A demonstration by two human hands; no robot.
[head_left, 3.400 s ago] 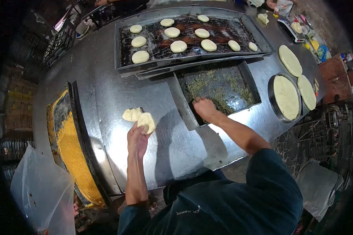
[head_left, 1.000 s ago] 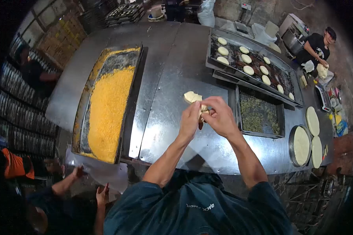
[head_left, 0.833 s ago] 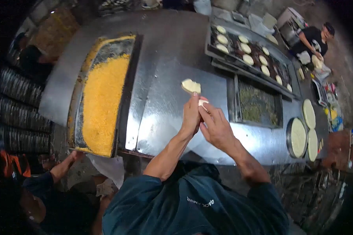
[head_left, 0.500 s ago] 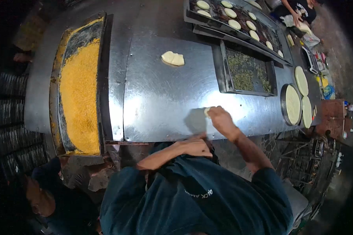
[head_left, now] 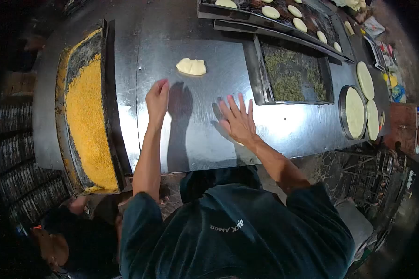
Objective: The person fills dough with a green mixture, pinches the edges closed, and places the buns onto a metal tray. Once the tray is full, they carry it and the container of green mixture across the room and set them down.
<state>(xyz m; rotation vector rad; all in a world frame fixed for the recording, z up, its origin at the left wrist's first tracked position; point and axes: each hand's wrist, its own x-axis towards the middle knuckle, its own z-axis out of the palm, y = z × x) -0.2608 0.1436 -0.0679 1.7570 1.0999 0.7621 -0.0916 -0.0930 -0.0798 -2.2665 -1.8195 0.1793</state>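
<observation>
My left hand point(head_left: 157, 102) is held above the steel table point(head_left: 205, 102), seen from the side, with its fingers stretched forward and nothing visible in them. A folded piece of pale dough point(head_left: 191, 67) lies on the steel just beyond and to the right of it. Palm down, my right hand point(head_left: 239, 122) is spread low over the table, fingers apart. A thin pale edge shows beneath the heel of that hand, perhaps dough; the rest is hidden under the palm.
Left stands a long tray of yellow crumbs point(head_left: 89, 116). At the back right are a dark tray with dough rounds point(head_left: 270, 12) and a tray with greenish bits point(head_left: 295, 74). Farther right lie a round pan of dough point(head_left: 354, 114) and flat dough pieces point(head_left: 365, 80). Another person point(head_left: 79, 237) is at lower left.
My left hand has gone from near my body out over the table at left. My right hand, closed on a small pale piece before, has opened flat and moved slightly left and away from me.
</observation>
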